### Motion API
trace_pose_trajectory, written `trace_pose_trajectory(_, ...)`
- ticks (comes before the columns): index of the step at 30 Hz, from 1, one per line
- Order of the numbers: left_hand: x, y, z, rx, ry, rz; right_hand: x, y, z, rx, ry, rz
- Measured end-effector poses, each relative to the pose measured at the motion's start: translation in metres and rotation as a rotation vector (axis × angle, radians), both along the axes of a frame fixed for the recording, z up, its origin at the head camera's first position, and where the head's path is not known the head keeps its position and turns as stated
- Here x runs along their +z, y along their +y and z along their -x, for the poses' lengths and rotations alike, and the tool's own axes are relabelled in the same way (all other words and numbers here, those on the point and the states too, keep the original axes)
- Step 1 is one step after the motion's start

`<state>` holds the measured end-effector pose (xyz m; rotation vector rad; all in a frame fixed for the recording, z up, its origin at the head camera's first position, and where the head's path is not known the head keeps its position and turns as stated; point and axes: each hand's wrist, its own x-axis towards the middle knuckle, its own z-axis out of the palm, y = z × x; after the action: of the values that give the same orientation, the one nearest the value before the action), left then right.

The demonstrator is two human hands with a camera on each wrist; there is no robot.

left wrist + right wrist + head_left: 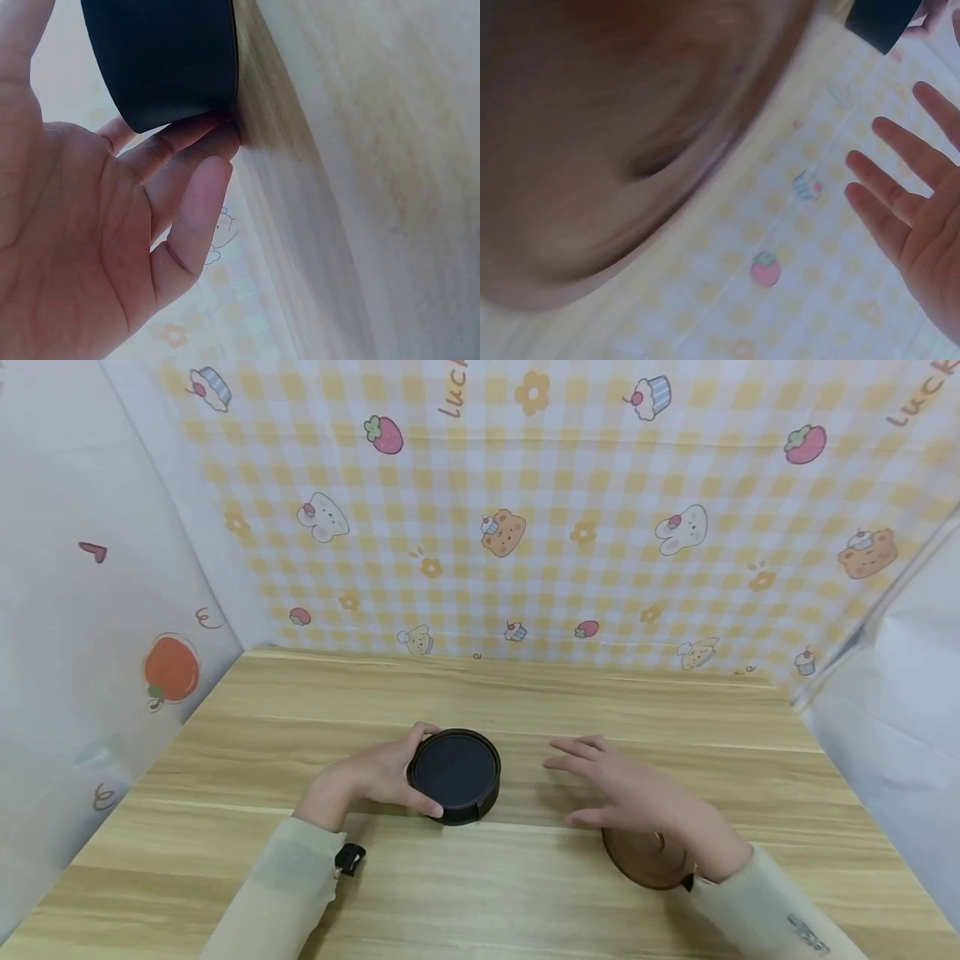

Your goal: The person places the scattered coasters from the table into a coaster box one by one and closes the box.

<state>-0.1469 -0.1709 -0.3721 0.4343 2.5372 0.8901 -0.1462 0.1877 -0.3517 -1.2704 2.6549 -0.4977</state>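
A round black coaster holder (456,770) stands on the table near its middle, with a flat dark disc filling its top. My left hand (381,772) grips it from the left, thumb at the front and fingers behind. In the left wrist view, fingertips meet the lower edge of the black wall (169,64). To the right, my right hand (630,789) hovers with fingers spread, holding nothing. Below its wrist lies a brown round dish (643,862) with a rim and a curved mark, partly hidden by the forearm; the brown dish (607,127) looms large and blurred in the right wrist view.
The wood-grain table (465,893) runs back to a yellow checked cloth (450,577) with cartoon prints. White sheets hang at the left (90,635) and right (900,677) sides. A small black clip (349,859) sits at the left cuff.
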Motion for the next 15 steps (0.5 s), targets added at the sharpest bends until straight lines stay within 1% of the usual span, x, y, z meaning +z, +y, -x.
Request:
trace_pose_trajectory(6,0.000,0.000,0.002,-0.007,0.001,-0.016,-0.007,0.030,-0.010,-0.058,0.090,0.064)
trace_pose_trajectory(10,-0.001,0.000,0.002,-0.014,0.003,-0.008,-0.013,0.048,-0.017,-0.091,0.116,0.068)
trace_pose_trajectory(15,-0.002,0.000,0.000,-0.003,-0.007,-0.012,-0.017,0.064,-0.024,-0.107,0.171,0.062)
